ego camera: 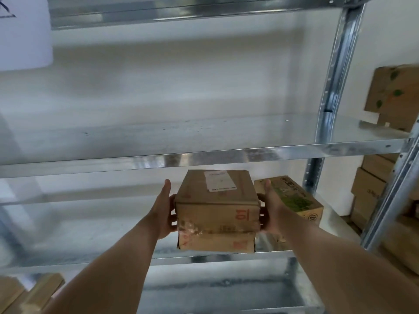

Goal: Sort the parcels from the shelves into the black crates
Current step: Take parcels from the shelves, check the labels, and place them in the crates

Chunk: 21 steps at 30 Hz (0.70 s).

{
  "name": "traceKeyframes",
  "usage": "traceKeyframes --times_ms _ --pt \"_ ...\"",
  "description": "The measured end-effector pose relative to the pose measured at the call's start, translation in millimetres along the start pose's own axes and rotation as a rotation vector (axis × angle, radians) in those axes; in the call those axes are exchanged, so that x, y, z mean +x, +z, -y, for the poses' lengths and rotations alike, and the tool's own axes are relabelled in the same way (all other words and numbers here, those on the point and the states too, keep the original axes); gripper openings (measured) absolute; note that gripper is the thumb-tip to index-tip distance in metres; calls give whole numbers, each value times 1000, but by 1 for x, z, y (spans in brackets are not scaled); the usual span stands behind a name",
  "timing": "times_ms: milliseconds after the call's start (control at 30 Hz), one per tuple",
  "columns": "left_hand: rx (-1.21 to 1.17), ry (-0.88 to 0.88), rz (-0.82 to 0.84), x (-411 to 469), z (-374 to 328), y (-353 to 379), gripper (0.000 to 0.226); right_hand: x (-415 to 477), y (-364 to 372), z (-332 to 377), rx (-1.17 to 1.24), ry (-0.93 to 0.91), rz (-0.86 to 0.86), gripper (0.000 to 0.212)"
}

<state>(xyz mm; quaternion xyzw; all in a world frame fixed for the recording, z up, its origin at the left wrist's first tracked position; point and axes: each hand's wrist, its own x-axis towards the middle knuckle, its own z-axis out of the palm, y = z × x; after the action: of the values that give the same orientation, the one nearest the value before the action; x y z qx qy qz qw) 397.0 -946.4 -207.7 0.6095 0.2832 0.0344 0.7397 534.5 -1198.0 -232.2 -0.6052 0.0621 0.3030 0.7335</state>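
A brown cardboard parcel (217,200) with a white label on top sits stacked on a flatter brown parcel (215,242) at the front of the middle metal shelf (272,254). My left hand (164,210) presses the upper parcel's left side and my right hand (269,207) presses its right side, fingers curled around the edges. A third parcel (294,200) with green print lies just behind my right hand. No black crate is in view.
The upper shelf (204,155) holds nothing in the middle. Several brown boxes (394,96) fill the neighbouring rack at right, behind a slanted metal upright (390,191). Cardboard pieces (34,293) lie at bottom left. A white sheet (22,30) hangs at top left.
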Motion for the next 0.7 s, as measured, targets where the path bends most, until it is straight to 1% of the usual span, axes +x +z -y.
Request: traceKeyframes --times_ms 133,233,400,567,700 --pt "2 2 25 -6 0 2 75 -5 0 1 45 -32 -2 69" --pt "-39 32 0 -13 5 1 70 -7 1 0 17 -44 11 66" --pt "-109 35 -46 -26 14 -10 71 -13 18 -7 -53 -33 75 66" --pt "-134 38 -122 -37 28 -35 72 -15 49 -21 -132 -14 126 69" --pt "-209 49 -158 -50 36 -70 75 -19 91 -34 -218 -9 220 60"
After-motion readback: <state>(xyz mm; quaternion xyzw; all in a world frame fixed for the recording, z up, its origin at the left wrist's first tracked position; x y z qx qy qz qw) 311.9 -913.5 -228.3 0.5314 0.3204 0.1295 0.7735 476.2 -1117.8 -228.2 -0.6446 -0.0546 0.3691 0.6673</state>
